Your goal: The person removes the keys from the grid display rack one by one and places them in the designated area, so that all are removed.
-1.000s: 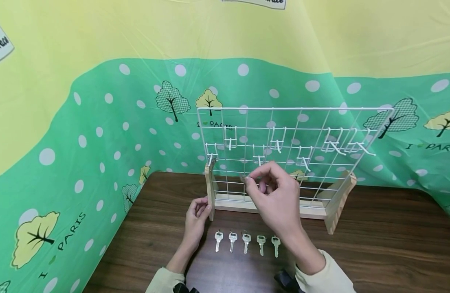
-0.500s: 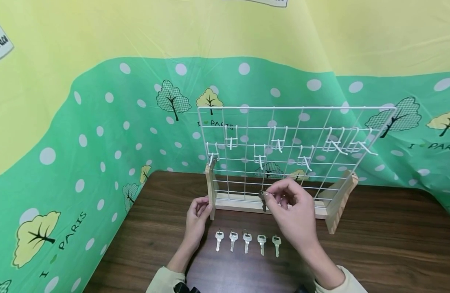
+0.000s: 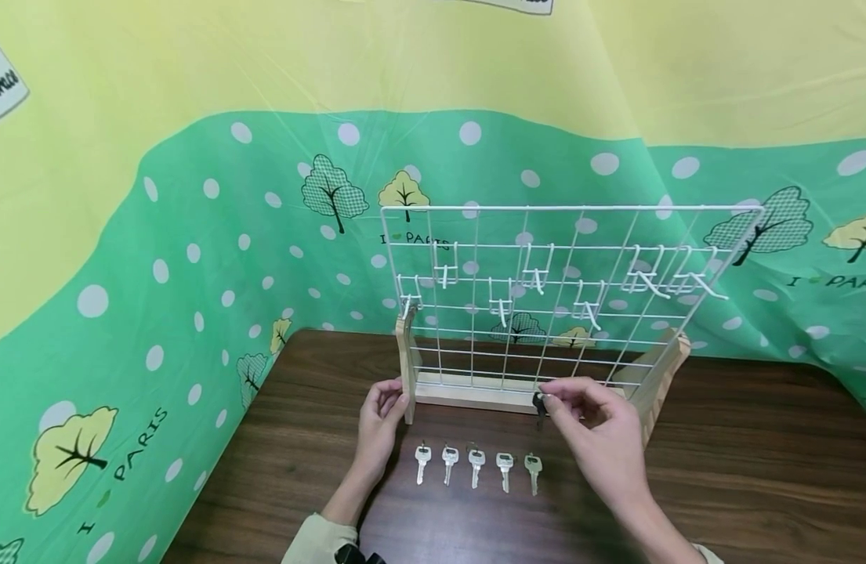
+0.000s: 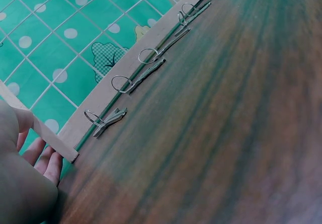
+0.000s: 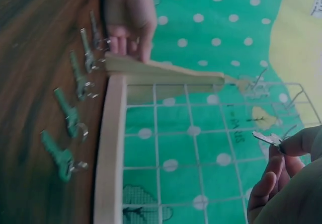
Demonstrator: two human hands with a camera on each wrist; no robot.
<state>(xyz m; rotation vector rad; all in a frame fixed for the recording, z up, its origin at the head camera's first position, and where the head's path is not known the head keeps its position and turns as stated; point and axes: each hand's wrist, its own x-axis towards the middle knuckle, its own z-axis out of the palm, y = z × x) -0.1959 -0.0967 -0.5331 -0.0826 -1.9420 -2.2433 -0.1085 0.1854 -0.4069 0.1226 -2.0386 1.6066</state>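
In the head view a key (image 3: pixel 540 406) is pinched between thumb and index finger of my right hand (image 3: pixel 607 439), low before the rack's base. That key (image 5: pixel 267 138) also shows at the fingertips in the right wrist view. My left hand (image 3: pixel 378 423) grips the foot of the wooden side support (image 3: pixel 406 364), its thumb on one face and fingers on the other. Between the two holds stands a white wire grid rack (image 3: pixel 506 352) bearing several white hooks (image 3: pixel 536 280). Several silver keys with rings (image 3: pixel 476 468) lie in a row on the table in front.
A pale wooden bar (image 3: pixel 468 395) joins the rack's left support to the right one (image 3: pixel 661 380). The dark wood table (image 3: pixel 277 470) extends on both sides. Close behind it hangs a green and yellow patterned cloth (image 3: pixel 214 227).
My right hand has moved down and to the right with the key, from the middle of the grid to its base. The left hand and the row of keys stay put.
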